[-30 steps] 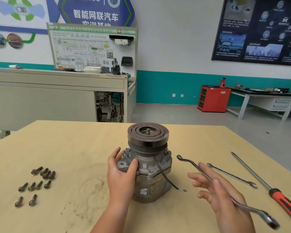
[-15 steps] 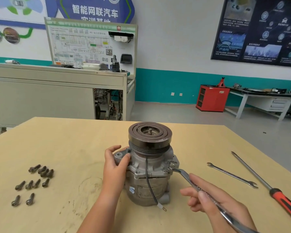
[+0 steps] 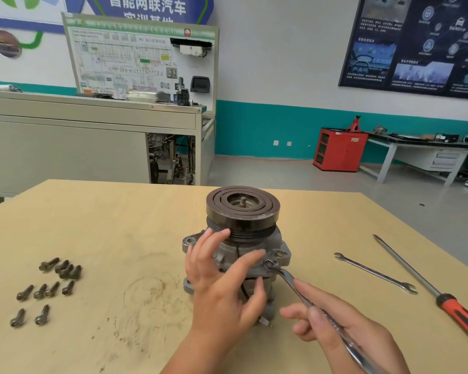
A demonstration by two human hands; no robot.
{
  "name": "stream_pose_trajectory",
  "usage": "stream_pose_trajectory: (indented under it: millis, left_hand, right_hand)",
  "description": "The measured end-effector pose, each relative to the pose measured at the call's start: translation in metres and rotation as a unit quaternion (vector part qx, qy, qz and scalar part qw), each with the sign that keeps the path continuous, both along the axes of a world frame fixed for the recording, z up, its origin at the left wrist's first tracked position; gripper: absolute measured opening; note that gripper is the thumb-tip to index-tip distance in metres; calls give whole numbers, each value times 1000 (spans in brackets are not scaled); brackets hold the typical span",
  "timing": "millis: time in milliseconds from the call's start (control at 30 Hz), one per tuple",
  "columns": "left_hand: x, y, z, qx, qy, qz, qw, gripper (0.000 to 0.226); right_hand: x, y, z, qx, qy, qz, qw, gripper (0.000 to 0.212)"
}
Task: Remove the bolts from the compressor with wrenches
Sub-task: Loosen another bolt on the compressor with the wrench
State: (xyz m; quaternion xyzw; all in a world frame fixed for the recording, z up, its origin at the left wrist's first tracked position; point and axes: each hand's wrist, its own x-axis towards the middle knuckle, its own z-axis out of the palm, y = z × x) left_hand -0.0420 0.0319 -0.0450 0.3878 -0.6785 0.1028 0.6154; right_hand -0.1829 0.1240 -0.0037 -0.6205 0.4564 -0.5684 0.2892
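The grey compressor [image 3: 250, 248] stands upright in the middle of the wooden table [image 3: 119, 225], its dark pulley on top. My left hand [image 3: 222, 282] is spread over its front, fingertips touching the housing. My right hand [image 3: 343, 338] grips a ring wrench [image 3: 289, 282] by the shaft. The wrench's ring end sits on a bolt [image 3: 268, 263] at the compressor's right flange. A second bolt head [image 3: 279, 254] shows just beyond it.
Several removed bolts [image 3: 45, 288] lie in a group at the left of the table. An open-end wrench [image 3: 376, 272] and a long screwdriver with a red-black handle [image 3: 427, 287] lie at the right. A cabinet and a workbench stand beyond the table.
The compressor has turned under my left hand, which shifted from its left side to its front. My right hand brought the wrench in, and its ring now sits on the flange bolt.
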Motion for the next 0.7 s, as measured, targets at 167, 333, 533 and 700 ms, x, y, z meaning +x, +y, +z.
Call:
stream_pose_trajectory:
  millis: [167, 333, 533, 700]
  left_hand:
    - [-8, 0, -5, 11, -27, 34, 999, 34]
    - [-9, 0, -7, 18, -21, 16, 999, 35]
    - [-1, -1, -7, 25, 46, -38, 998, 38]
    - [18, -11, -6, 148, 172, -37, 973, 60]
  right_hand:
    - [-5, -3, -3, -56, 147, -66, 985, 57]
    - [6, -26, -11, -164, -61, -9, 984, 15]
    - [11, -48, -2, -177, -376, 53, 908, 39]
    - [1, -59, -6, -169, -388, 119, 898, 36]
